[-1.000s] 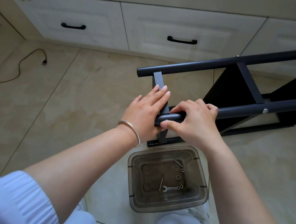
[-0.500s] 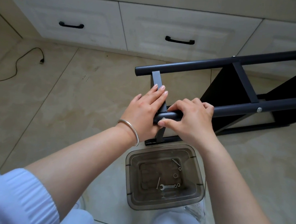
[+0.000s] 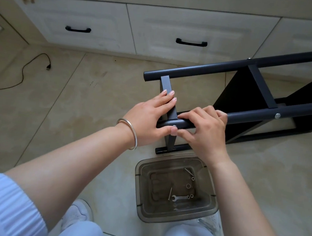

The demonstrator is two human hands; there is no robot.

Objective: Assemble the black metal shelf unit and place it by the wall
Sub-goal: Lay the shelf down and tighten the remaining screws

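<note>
The black metal shelf unit [image 3: 247,98] lay on its side on the tiled floor [image 3: 61,103], near the cabinet drawers [image 3: 193,30]. The left hand [image 3: 150,115] lay flat, fingers pressed together along a crossbar [image 3: 167,85], thumb under the near tube [image 3: 178,123]. The right hand [image 3: 203,130] curled over that tube, thumb and forefinger pinching at a bolt head [image 3: 174,126]. A plastic bin [image 3: 141,190] stood below.
</note>
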